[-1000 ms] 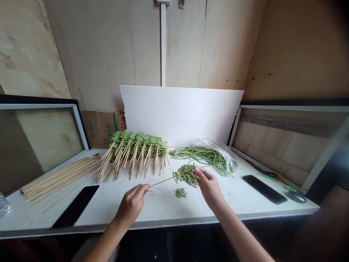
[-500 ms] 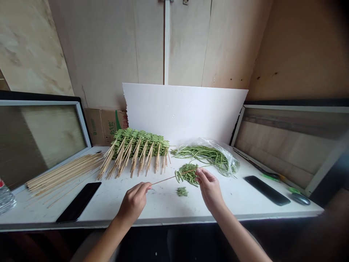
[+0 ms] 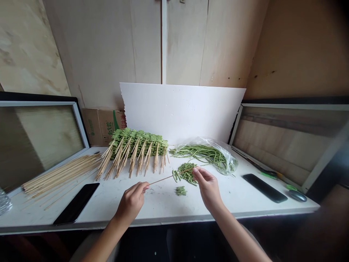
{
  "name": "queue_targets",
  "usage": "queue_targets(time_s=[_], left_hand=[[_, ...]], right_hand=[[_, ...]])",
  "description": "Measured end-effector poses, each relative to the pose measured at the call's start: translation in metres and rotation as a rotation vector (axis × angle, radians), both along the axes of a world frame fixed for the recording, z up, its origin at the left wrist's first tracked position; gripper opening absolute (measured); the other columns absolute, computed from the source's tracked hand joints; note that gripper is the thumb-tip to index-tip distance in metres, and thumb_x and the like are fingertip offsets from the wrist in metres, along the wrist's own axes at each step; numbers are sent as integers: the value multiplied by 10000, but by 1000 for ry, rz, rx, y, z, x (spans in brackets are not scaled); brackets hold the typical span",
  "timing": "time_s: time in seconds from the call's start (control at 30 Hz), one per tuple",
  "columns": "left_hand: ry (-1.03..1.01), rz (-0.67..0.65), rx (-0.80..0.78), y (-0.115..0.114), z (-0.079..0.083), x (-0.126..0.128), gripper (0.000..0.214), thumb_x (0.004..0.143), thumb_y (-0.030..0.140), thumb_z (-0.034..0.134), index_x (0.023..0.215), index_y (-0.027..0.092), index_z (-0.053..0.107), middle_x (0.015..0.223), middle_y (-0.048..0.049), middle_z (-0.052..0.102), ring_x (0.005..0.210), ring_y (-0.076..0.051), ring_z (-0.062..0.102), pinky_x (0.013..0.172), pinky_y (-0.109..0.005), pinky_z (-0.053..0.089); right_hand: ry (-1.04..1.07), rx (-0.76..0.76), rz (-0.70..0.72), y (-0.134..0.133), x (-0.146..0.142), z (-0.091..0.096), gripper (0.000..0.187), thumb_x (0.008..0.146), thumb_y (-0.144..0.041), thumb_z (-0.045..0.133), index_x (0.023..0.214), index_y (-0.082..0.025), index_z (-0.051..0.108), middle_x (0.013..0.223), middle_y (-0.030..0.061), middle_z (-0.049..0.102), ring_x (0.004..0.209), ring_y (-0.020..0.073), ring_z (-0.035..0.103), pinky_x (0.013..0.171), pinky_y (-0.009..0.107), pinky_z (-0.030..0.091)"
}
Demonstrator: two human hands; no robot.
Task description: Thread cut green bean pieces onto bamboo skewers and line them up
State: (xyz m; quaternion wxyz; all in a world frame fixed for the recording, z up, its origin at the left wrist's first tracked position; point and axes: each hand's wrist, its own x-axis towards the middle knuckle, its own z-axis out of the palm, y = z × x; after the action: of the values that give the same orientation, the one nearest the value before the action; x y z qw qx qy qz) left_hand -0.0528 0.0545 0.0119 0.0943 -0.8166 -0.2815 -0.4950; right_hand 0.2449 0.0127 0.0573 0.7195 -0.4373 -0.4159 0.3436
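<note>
My left hand (image 3: 132, 200) is closed round the blunt end of a thin bamboo skewer (image 3: 160, 180). The skewer slants up to the right, with a couple of short green bean pieces (image 3: 176, 176) threaded on it. At its far end, the thumb and fingers of my right hand (image 3: 206, 183) pinch together on the skewer; whether a bean piece is also between them I cannot tell. Behind that hand lies a heap of cut bean pieces (image 3: 187, 174). A small stack of bean pieces (image 3: 181, 190) sits below the skewer on the white table (image 3: 163, 207).
Finished bean skewers (image 3: 140, 143) are piled at the back left, beside loose bamboo skewers (image 3: 62, 173). Long beans (image 3: 201, 153) lie in a clear plastic bag (image 3: 231, 162). A black phone (image 3: 77, 203), another dark phone (image 3: 264, 187) and a mouse (image 3: 297, 195) rest near the sides.
The whole view has shifted slightly, so things sit a little further left. Both hands keep nearly the same hold on the skewer.
</note>
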Motion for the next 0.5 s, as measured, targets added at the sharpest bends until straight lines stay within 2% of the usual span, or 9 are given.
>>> queue_targets(time_s=[0.1,0.2,0.33,0.5], left_hand=[[-48,10,-10,4,-2,-3,407,886,-84,382,1064,181,635,841,-25,722,767,-138,733,749,-224,613],[-36,2,2,6,-2,-4,400,898,-79,387,1073,180,636,866,-30,735,790,-140,742,770,-225,617],[-17,-4,23,4,-1,-1,396,902,-77,380,1069,183,629,856,-26,739,801,-141,752,771,-219,623],[30,30,31,1,1,3,439,882,-96,332,1068,184,614,855,-31,738,803,-147,756,742,-223,630]], right_hand=[[-12,-63,9,0,4,4,389,654,-473,924,946,-234,828,1005,93,791,938,282,669,812,398,521],[-13,-67,-5,0,8,7,411,612,-476,947,924,-234,834,988,103,803,950,300,696,832,424,537],[-30,-10,-74,1,12,9,389,616,-488,941,879,-225,826,913,93,801,882,282,705,795,409,543],[-30,25,-130,-1,10,9,358,660,-482,919,885,-223,817,934,89,795,916,279,699,829,409,548]])
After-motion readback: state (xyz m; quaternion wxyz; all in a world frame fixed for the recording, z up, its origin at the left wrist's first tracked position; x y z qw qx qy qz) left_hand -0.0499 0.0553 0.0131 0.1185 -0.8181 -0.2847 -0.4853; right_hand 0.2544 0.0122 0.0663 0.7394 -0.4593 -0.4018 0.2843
